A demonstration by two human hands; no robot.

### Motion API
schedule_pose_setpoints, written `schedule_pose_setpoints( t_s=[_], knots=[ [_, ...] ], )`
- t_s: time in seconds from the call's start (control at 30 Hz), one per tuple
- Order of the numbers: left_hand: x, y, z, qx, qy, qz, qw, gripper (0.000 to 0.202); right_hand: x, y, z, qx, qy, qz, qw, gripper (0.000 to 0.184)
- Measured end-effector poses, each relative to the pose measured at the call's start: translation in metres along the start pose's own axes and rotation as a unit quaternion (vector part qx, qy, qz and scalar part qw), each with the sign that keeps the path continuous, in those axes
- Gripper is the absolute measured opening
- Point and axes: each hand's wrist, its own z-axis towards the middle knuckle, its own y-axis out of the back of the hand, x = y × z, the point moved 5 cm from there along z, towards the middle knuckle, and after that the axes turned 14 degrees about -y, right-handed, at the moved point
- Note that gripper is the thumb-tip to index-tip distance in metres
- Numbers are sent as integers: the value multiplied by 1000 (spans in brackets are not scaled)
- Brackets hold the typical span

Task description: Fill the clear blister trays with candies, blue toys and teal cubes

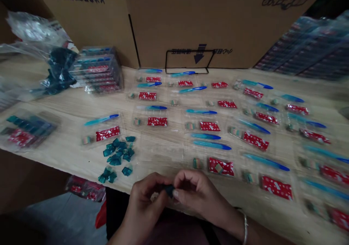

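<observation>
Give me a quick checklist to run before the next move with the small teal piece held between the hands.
1. Teal piece pinched between left hand and right hand: ok.
2. Which way the piece faces: cannot tell, fingers cover most of it.
3. Loose teal pieces lying within reach on the table, left of the hands: ok.
4. Open clear trays laid out in rows, each showing a blue pen and a red packet: ok.
5. Nearest tray's free slot for the piece: cannot tell, the picture is blurred.
6. Finished stack standing apart at the back left: ok.
</observation>
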Motion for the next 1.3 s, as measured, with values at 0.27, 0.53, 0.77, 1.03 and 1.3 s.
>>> schedule_pose_setpoints(
  t_s=[0.27, 0.53, 0.77, 1.03, 1.3],
  knots=[
    [10, -4, 23, -20, -13, 28, 999, 10, 30, 25, 6, -57, 165, -175, 969, 10],
    [19, -6, 44, 20, -111, 254, 961, 16, 56, 42, 44, -100, 273, -555, 779, 16],
    [-14, 25, 8, -22, -186, 408, 894, 14, 51, 41, 49, -105, 246, -540, 798, 15],
    [1, 71, -17, -77, -205, 546, 809, 15, 55, 42, 35, -139, 290, -516, 794, 12],
    [-22, 19, -2, -75, -296, 273, 912, 17, 34, 2, 22, 5, 149, -211, 966, 12]
  ],
)
